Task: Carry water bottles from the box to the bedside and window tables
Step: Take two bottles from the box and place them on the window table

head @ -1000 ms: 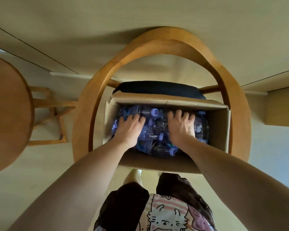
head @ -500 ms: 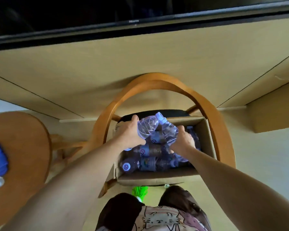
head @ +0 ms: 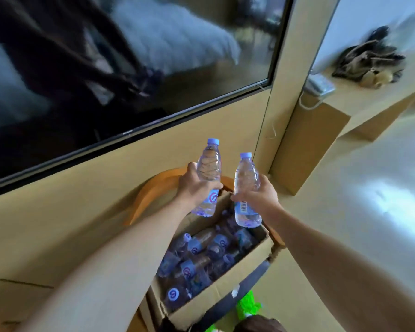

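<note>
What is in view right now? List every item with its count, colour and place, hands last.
held bottles: two, clear with pale blue caps, upright above the box; left bottle, right bottle
bottles in box: many, count unclear, lying loose
cardboard box: one, brown, on the chair
chair: one, curved wooden back, against the wall
television: one, black, on the wall
shelf: one, tan, far right
dark bundle: one, on the shelf
left hand: grips left bottle
right hand: grips right bottle

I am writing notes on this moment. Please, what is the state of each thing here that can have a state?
left hand: grips the left bottle
left bottle: capped, upright, lifted above the box
right hand: grips the right bottle
right bottle: capped, upright, lifted above the box
box: open, more bottles lying inside
screen: dark, reflecting the room
</note>
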Tool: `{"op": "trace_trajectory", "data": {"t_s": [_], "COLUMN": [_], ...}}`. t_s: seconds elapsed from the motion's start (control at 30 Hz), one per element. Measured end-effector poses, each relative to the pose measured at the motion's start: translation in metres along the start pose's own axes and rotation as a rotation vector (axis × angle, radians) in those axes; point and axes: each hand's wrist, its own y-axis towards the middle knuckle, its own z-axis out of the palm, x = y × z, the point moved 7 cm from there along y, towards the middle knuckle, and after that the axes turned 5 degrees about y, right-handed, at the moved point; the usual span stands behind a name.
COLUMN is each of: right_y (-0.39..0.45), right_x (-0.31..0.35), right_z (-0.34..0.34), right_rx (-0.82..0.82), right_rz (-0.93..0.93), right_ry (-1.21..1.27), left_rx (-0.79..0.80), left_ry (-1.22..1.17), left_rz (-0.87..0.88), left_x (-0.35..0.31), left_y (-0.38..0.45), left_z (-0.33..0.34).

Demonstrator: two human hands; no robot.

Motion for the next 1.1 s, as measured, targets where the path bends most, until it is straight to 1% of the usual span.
{"op": "trace_trajectory", "data": {"t_s": [0.1,0.27,0.4,0.53,0.67,0.8,0.93,1.0,1.1], "right_y": [-0.012,-0.031,-0.049,-0.074,-0.105,-0.136,-0.161,-0.17,-0.174], "right_x": [0.008,0.006,0.0,-0.013,-0.036,-0.061,-0.081,-0.092,-0.103], "right_z": [-0.049,-0.145,-0.235,-0.336,-0.445,-0.54,-0.615,-0.65,-0.687], "right_rx": [-0.09,-0.25,-0.361,-0.464,-0.552,-0.644,-0.71,-0.78,-0.843], "right_rz": [0.0,-0.008,-0.035,-0.077,-0.11,-0.129,-0.158,-0.16,-0.149], "right_ry": [0.145,0.43,0.588,0.638,0.667,0.705,0.73,0.733,0.727], "left_rx": [0.027,0.164,0.258,0.375,0.49,0.531,0.624,0.675,0.745], "left_ry": [-0.031,-0.045,-0.048,-0.11,-0.1,-0.085,-0.104,-0.089,-0.076], "left_rz": [0.069,0.219,0.352,0.442,0.466,0.53,0.543,0.554,0.571], "left_x": [-0.045,-0.128,-0.201,-0.268,-0.33,-0.379,-0.416,-0.433,-0.454], "left_y": [-0.008,-0.033,-0.065,-0.101,-0.145,-0.193,-0.24,-0.259,-0.277], "left_z": [0.029,0.1,0.17,0.256,0.354,0.438,0.515,0.552,0.597]}}
